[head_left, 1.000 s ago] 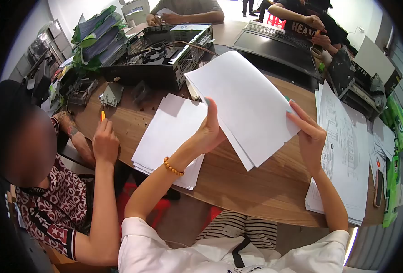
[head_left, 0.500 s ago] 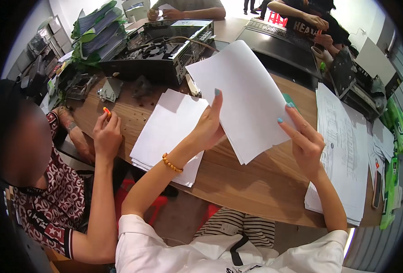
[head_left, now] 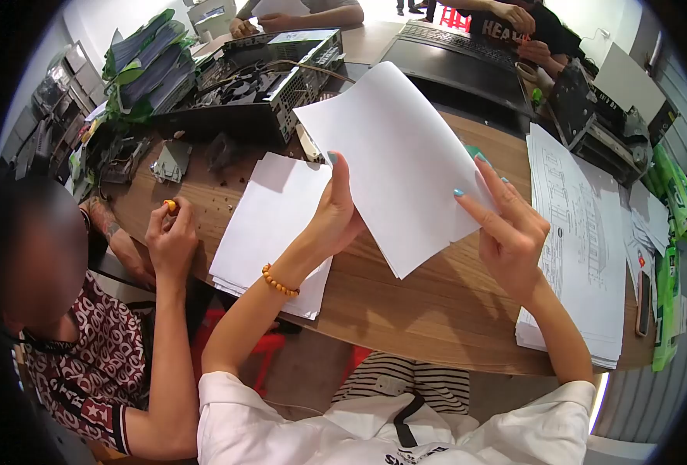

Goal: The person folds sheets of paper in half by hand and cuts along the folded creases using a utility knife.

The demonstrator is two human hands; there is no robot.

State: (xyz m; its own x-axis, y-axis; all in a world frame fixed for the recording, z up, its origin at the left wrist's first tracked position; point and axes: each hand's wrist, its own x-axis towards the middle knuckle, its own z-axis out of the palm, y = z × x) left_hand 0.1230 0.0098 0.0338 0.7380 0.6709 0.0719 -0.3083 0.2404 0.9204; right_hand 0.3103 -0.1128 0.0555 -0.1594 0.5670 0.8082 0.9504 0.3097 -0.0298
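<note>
A few white paper sheets (head_left: 398,163), blank on the side facing me, are held up above the wooden table, slightly curled. My left hand (head_left: 334,205) grips their left edge, thumb in front and the other fingers behind, with a beaded bracelet on that wrist. At the right edge, my right hand (head_left: 514,232) pinches the sheets, with two blue-nailed fingers showing in front. Below my left forearm lies a stack of white paper (head_left: 270,225). To the right of my right hand is a pile of printed drawings (head_left: 576,248).
An opened computer case (head_left: 281,85) stands at the back left, near a metal bracket (head_left: 171,160) and bundled papers (head_left: 150,62). A black flat panel (head_left: 452,81) lies farther back. At my left, a co-worker's hand (head_left: 173,236) holds a small orange object. A phone (head_left: 643,302) lies far right.
The view has shifted a little, so most things sit slightly farther left. Both my hands keep hold of the sheets, which have barely moved relative to the table.
</note>
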